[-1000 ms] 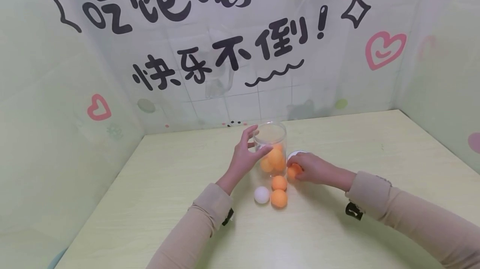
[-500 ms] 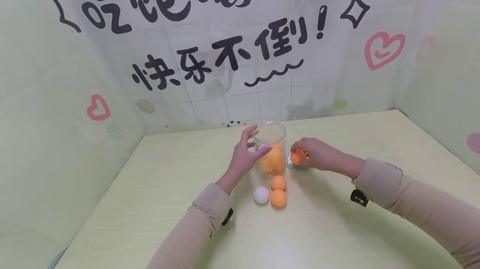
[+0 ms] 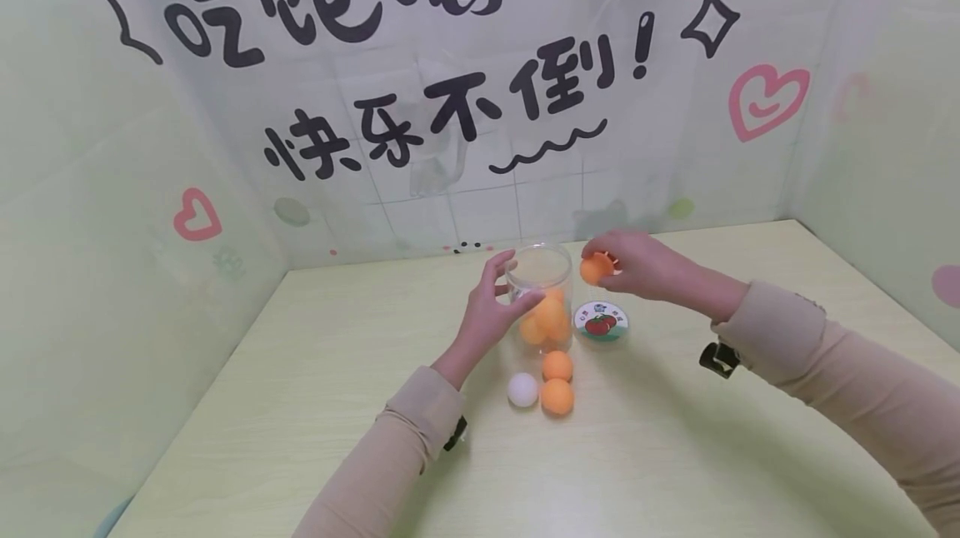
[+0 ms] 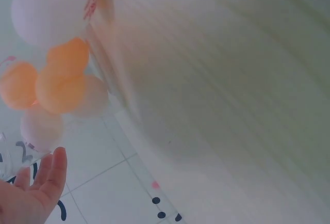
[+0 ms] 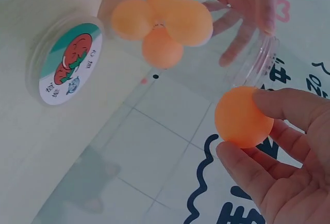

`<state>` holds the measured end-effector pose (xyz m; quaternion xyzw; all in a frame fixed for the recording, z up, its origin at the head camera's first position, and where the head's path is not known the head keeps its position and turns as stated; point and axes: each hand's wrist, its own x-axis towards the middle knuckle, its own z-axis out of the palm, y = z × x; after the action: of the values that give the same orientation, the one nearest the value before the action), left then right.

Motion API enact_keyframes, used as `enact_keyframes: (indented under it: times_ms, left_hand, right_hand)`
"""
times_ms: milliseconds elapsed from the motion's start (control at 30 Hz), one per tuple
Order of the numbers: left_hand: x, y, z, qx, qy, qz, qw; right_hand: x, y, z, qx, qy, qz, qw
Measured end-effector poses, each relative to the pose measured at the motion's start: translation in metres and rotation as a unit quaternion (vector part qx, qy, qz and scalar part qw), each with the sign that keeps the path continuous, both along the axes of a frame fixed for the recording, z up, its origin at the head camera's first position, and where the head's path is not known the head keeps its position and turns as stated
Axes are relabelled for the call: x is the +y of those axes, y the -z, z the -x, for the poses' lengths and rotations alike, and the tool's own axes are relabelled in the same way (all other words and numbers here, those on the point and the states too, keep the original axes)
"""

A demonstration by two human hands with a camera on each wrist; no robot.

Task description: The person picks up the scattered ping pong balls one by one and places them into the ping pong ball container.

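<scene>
several orange balls (image 3: pixel 551 318) sit inside a clear, upright, cylindrical plastic jar (image 3: pixel 567 295) on a pale wooden bench (image 3: pixel 337 338). the left hand (image 3: pixel 486 315) curves round the jar, its fingers apart; the right hand (image 3: pixel 645 266) clamps one smooth orange ball (image 3: pixel 596 270) between thumb and fingers, in the air just right of the jar's rim (image 3: pixel 542 245). a round, tomato-printed lid (image 3: pixel 601 322) lies beside the jar; a white ball (image 3: pixel 522 390) and two loose orange balls (image 3: pixel 557 397) rest in front. a light pinch, a steady jar and good clearance over the rim should serve best.
</scene>
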<state>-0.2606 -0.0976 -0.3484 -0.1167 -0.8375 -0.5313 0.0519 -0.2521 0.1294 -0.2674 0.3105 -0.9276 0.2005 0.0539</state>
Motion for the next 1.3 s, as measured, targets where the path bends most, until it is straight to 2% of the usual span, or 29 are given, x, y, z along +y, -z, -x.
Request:
enact_keyframes:
  times_ms: [367,567,800,1067,1300]
  left_hand:
    - [-0.001,0.0,-0.001,0.002,0.004,-0.002,1.0]
    - [-0.002,0.0,-0.001,0.003,0.008,-0.003,1.0]
    - [-0.001,0.0,-0.001,0.012,0.01,-0.001,0.9999]
    - [-0.001,0.0,-0.001,0.013,0.005,-0.003,0.9999]
    - [-0.001,0.001,0.001,0.018,0.009,-0.002,0.9998]
  right_hand:
    - [-0.01,-0.012,0.003,0.035,-0.019,0.042,0.998]
    - [-0.02,-0.013,0.007,0.02,-0.022,0.066,0.997]
    - [-0.03,-0.009,0.012,0.032,-0.032,0.079,0.996]
    - [-0.037,-0.004,0.014,0.003,-0.031,0.091,0.995]
    - [-0.036,-0.001,0.014,-0.004,-0.035,0.09,0.995]
